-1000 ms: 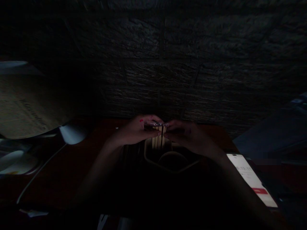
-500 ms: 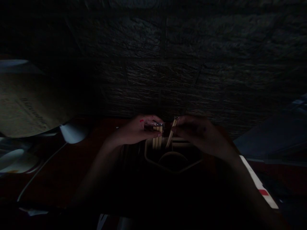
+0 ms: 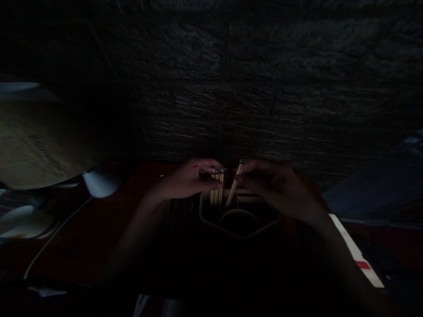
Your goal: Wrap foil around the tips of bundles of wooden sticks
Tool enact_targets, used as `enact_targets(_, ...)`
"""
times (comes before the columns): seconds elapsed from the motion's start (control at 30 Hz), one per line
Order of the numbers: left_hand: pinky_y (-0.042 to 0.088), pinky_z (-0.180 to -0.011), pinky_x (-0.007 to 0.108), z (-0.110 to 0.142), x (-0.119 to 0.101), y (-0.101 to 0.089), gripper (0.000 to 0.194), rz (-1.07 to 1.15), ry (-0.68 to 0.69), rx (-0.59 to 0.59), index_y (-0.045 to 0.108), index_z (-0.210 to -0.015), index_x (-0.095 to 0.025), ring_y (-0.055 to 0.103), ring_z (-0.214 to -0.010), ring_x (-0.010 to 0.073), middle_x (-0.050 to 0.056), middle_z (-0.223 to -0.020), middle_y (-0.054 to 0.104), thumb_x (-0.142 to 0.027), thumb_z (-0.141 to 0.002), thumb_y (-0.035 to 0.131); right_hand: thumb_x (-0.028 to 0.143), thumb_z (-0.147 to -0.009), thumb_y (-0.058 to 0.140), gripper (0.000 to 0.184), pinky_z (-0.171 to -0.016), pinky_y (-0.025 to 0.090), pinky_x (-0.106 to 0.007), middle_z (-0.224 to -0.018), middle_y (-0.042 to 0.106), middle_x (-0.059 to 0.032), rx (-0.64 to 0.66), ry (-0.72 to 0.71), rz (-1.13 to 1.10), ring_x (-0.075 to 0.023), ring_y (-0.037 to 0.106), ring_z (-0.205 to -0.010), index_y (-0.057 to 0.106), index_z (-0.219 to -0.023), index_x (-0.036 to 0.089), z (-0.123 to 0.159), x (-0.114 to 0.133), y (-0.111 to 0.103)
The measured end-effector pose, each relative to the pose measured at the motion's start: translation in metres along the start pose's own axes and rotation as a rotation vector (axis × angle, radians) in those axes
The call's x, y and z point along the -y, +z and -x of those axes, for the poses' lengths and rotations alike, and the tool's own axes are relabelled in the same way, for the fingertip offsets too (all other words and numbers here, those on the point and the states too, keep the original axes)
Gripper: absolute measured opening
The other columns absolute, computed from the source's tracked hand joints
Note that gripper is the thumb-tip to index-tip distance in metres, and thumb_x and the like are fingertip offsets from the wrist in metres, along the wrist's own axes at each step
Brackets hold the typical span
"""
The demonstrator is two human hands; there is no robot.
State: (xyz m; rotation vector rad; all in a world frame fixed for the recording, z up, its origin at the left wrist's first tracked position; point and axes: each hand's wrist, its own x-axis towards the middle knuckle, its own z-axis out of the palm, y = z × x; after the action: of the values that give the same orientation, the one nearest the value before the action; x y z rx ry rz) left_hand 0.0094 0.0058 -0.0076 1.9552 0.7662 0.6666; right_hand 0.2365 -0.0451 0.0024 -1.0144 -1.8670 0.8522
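Observation:
In the dim head view, my left hand (image 3: 188, 179) is closed around several pale wooden chopsticks (image 3: 216, 193), with crinkled clear plastic at their tops. They stand nearly upright, lower ends inside the left part of a divided container (image 3: 210, 223). Pinched between thumb and fingers of my right hand (image 3: 276, 182) is a separate pair of chopsticks (image 3: 233, 190), leaning with its lower end down to the left. That pair is apart from the left-hand bundle. A curved inner divider (image 3: 238, 210) shows in the container; its depths are too dark to make out.
A stone-textured wall (image 3: 211, 101) rises behind the dark reddish table (image 3: 132, 176). At left are a brown printed bag (image 3: 36, 145), a white cone-shaped object (image 3: 101, 184) and a white cable (image 3: 54, 240). A lit phone (image 3: 352, 246) lies beside my right forearm, partly covered by it.
My right hand has moved right, drawing a pair of chopsticks away from the left-hand bundle. Since half a second ago that pair's lower end has shifted slightly left. My left hand has stayed put.

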Motion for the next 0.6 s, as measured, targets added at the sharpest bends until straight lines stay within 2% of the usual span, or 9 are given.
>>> enact_targets(0.27, 0.054, -0.086, 0.032, 0.000, -0.002, 0.000, 0.023, -0.017, -0.032, 0.001, 0.065, -0.102, -0.015, 0.069, -0.097, 0.0190, 0.005, -0.100, 0.073, -0.021, -0.080, 0.071, 0.024, -0.089, 0.065, 0.009, -0.077, 0.052, -0.027, -0.091, 0.074, -0.0016, 0.051, 0.009, -0.010, -0.0157, 0.069, -0.085, 0.072, -0.093, 0.019, -0.002, -0.013, 0.011)
enact_targets(0.6, 0.054, -0.086, 0.031, 0.000, -0.002, 0.000, 0.021, -0.017, -0.016, 0.023, 0.064, -0.101, -0.015, 0.069, -0.098, 0.0184, 0.005, -0.102, 0.074, -0.023, -0.082, 0.069, 0.023, -0.091, 0.062, 0.011, -0.080, 0.052, -0.029, -0.094, 0.075, -0.0016, 0.095, -0.009, 0.049, -0.0159, 0.068, -0.087, 0.073, -0.095, 0.021, -0.003, -0.015, 0.011)
